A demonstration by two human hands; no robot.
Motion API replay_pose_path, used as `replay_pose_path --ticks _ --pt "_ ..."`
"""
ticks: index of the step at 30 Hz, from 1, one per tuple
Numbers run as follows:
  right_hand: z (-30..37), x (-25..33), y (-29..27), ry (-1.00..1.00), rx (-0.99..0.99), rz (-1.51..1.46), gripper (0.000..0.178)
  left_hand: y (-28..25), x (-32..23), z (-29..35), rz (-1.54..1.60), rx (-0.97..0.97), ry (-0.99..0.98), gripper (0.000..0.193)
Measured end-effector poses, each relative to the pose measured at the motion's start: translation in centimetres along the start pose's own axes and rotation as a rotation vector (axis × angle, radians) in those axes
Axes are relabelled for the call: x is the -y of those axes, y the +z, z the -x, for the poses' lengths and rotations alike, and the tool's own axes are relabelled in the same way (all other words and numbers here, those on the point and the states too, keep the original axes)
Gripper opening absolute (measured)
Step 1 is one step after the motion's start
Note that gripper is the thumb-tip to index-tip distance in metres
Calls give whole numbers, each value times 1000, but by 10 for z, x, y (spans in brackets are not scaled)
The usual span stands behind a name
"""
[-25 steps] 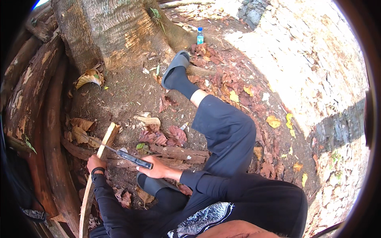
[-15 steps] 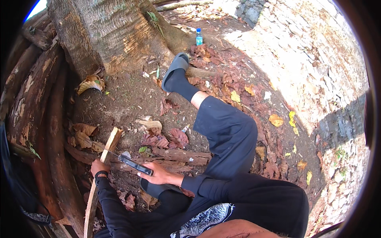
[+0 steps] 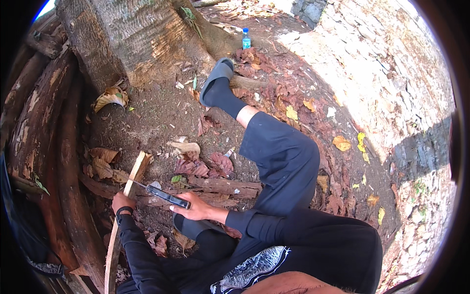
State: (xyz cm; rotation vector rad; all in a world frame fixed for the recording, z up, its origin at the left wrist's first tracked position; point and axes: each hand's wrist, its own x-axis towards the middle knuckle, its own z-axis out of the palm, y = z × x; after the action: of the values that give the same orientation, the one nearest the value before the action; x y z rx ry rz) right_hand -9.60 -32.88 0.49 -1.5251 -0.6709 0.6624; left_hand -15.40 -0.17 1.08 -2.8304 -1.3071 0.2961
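My left hand [image 3: 123,202] is closed around a long, narrow strip of pale wood [image 3: 135,175], which stands tilted with its cut end up and its lower part running beside my left forearm. My right hand [image 3: 195,207] grips the dark handle of a bladed tool [image 3: 168,197]. Its thin blade points left and meets the wood just above my left hand; whether it is a knife or a saw is too small to tell.
Thick logs [image 3: 73,186] are stacked along the left. A tree trunk [image 3: 142,39] rises ahead, and a blue-capped bottle [image 3: 246,39] stands right of it. Dry leaves [image 3: 191,165] and bark pieces [image 3: 225,186] litter the soil. A sunlit stone surface [image 3: 377,73] lies to the right.
The whole view has shifted slightly, so the ground and both hands sit a little higher in it. My grips look the same, and the blade still meets the wood.
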Motion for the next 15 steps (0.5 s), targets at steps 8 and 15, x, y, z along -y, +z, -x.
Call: replay_pose_path --ticks 8,15 --pt "-43 61 7 113 -242 172 25 5 -14 12 -9 -61 0 36" --pt "-27 25 -5 38 -38 103 27 -2 -7 5 -14 -15 0 35"
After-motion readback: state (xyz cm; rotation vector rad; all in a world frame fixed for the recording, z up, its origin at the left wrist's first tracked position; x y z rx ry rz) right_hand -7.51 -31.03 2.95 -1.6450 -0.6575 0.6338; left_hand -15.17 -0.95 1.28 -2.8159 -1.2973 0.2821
